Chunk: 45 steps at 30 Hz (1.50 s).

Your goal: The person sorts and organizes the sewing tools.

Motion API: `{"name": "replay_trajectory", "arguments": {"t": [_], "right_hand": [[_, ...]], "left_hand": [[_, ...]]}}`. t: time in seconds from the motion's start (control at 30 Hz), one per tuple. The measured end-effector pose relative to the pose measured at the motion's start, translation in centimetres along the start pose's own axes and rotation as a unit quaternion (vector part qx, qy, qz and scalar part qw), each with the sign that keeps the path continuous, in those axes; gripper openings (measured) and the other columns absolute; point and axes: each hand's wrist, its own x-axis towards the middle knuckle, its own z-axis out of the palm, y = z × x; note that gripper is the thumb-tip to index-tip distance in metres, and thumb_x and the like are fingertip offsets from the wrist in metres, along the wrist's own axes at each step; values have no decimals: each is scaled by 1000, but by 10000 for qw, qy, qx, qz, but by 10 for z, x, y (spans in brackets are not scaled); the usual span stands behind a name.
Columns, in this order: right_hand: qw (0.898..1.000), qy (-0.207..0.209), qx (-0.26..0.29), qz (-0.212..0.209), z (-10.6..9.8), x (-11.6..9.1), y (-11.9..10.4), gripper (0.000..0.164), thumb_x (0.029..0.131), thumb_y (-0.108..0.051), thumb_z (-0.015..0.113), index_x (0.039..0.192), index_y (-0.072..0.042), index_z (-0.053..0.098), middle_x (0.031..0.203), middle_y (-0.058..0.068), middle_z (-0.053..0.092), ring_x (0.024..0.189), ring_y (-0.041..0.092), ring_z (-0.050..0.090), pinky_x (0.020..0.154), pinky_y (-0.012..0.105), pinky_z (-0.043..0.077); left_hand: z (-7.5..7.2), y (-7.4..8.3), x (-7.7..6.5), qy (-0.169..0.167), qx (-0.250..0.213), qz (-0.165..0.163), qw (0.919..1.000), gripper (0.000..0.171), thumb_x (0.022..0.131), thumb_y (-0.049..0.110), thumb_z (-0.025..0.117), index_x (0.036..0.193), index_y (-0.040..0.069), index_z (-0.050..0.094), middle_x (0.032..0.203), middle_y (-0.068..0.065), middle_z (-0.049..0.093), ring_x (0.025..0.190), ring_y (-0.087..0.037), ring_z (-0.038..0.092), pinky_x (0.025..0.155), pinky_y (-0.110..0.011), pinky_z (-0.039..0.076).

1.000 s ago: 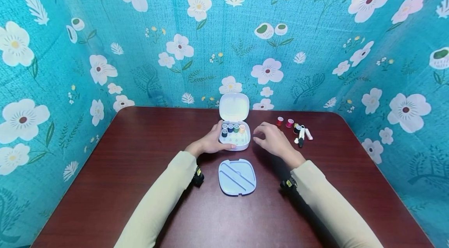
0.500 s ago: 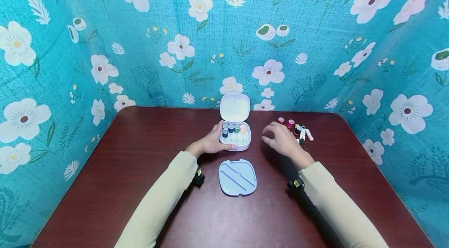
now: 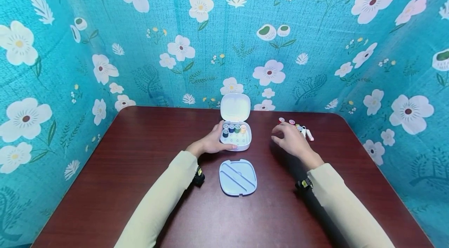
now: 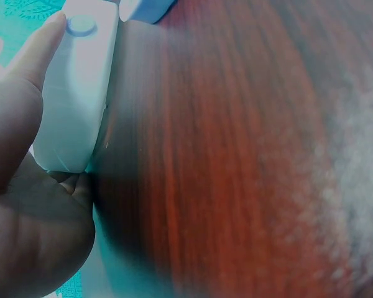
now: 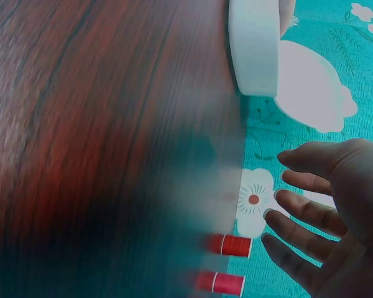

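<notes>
In the head view, my left hand [image 3: 210, 142] grips the white sewing box [image 3: 244, 147] at its left side, the thumb along the front wall. Its lid [image 3: 235, 107] stands raised at the back. Several thread spools [image 3: 232, 128], dark, blue, green and peach, stand upright in the box, beside bare pegs in the front row. My right hand [image 3: 294, 142] hovers right of the box, fingers loosely bent and nothing between them. Just beyond it are a red spool [image 5: 236, 246] and a pink spool [image 5: 229, 284], both upright and partly hidden by this hand in the head view.
A pale blue tray [image 3: 238, 187] with diagonal ridges lies in front of the box on the dark wooden table [image 3: 154, 131]. Right of the right hand lie a white slim item [image 3: 310, 135] and other small pieces, partly hidden. A floral curtain [image 3: 210, 37] hangs behind.
My right hand has moved right, from beside the box towards the loose spools, and now covers part of them. The left hand has stayed on the box.
</notes>
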Motion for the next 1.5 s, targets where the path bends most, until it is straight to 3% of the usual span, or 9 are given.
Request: {"name": "replay_trajectory", "arguments": {"t": [0.3, 0.4, 0.53, 0.6, 0.7, 0.87, 1.17, 1.5], "right_hand": [[9999, 88, -117, 69, -8, -8, 15, 21, 88, -11, 79, 106, 0, 75, 100, 15, 74, 93, 32, 70, 87, 51, 54], [9997, 89, -125, 205, -11, -12, 18, 21, 88, -12, 79, 106, -1, 75, 100, 15, 75, 114, 37, 65, 90, 58, 51], [9988, 52, -200, 438, -15, -16, 22, 21, 90, -14, 77, 107, -3, 75, 106, 18, 75, 138, 41, 48, 90, 65, 48], [9985, 38, -222, 504, -16, -17, 24, 20, 90, -15, 76, 107, -4, 75, 113, 19, 73, 136, 39, 50, 88, 63, 50], [9983, 51, -222, 536, -18, -18, 27, 21, 91, -16, 75, 108, -5, 75, 117, 18, 70, 121, 36, 62, 82, 60, 53], [9978, 85, -200, 620, -21, -22, 33, 21, 90, -15, 76, 109, -5, 75, 104, 11, 68, 96, 31, 68, 79, 58, 53], [9952, 131, -361, 897, -25, -28, 45, 22, 92, -16, 73, 111, -5, 74, 108, 16, 66, 94, 34, 63, 75, 60, 52], [9887, 228, -486, 1400, -28, -28, 56, 35, 93, -16, 70, 125, -2, 68, 126, 23, 57, 103, 42, 59, 79, 65, 50]], "left_hand": [[4, 2, -2, 51, -30, -64, 10000, 125, 83, 52, 82, 164, 11, -4, 164, -15, 16, 147, -26, 26, 121, -45, 26], [4, 3, -4, 43, -22, -90, 9999, 126, 83, 52, 82, 164, 10, -5, 165, -15, 14, 148, -27, 25, 121, -45, 25], [4, 5, -6, 47, -28, -109, 9999, 127, 83, 52, 82, 164, 9, -5, 166, -15, 13, 149, -27, 24, 121, -45, 24], [4, 5, -5, 50, -29, -103, 9999, 127, 83, 52, 82, 164, 9, -5, 166, -16, 13, 149, -27, 23, 122, -45, 24], [3, 5, -5, 44, -25, -94, 9999, 127, 83, 52, 82, 164, 8, -6, 166, -16, 13, 150, -28, 23, 122, -45, 24], [3, 4, -4, 44, -21, -94, 9999, 127, 83, 51, 82, 164, 8, -5, 166, -16, 13, 150, -28, 23, 122, -45, 23], [4, 2, -4, 37, 8, -52, 10000, 127, 83, 53, 82, 164, 10, -6, 165, -15, 15, 148, -27, 25, 121, -44, 25], [4, 2, -3, 27, 40, -55, 10000, 127, 83, 54, 81, 164, 9, -7, 166, -15, 12, 150, -27, 22, 122, -44, 23]]}}
